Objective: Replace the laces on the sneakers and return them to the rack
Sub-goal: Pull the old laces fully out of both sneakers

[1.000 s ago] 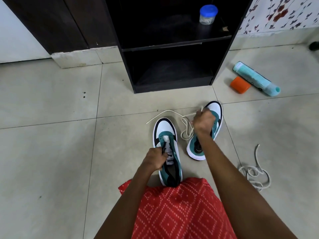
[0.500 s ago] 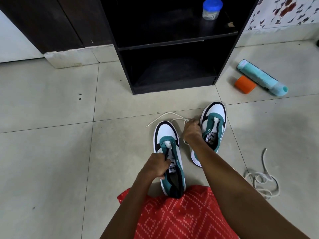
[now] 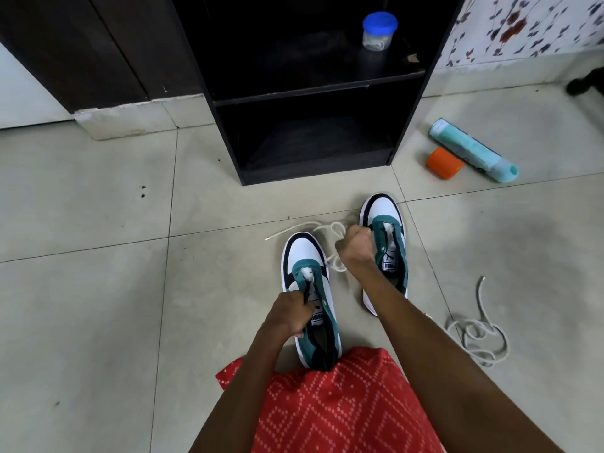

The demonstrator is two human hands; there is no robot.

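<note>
Two sneakers stand on the floor tiles in front of the rack (image 3: 313,173), toes toward it, with neither on a shelf. Left sneaker (image 3: 304,253) sits just ahead of the red garment (image 3: 336,403); right sneaker (image 3: 383,207) sits beside it, slightly farther forward and apart from it. Left hand (image 3: 291,313) grips the left sneaker's upper beside the tongue, fingers curled tight and pressed together. Right hand (image 3: 356,246) is closed in a fist over the right sneaker's inner side, fingers curled round a cream lace (image 3: 336,266). This lace loops between the two sneakers, and its free end trails left across the tile. Whether it passes through any eyelet cannot be told. One more lace (image 3: 480,335) lies coiled on the floor, right of the right forearm and well apart from both sneakers. Jar (image 3: 379,31) with blue lid stands on the rack's upper shelf. Teal bottle (image 3: 474,150) lies on the floor right of the rack, with an orange cap (image 3: 444,163) touching it.
</note>
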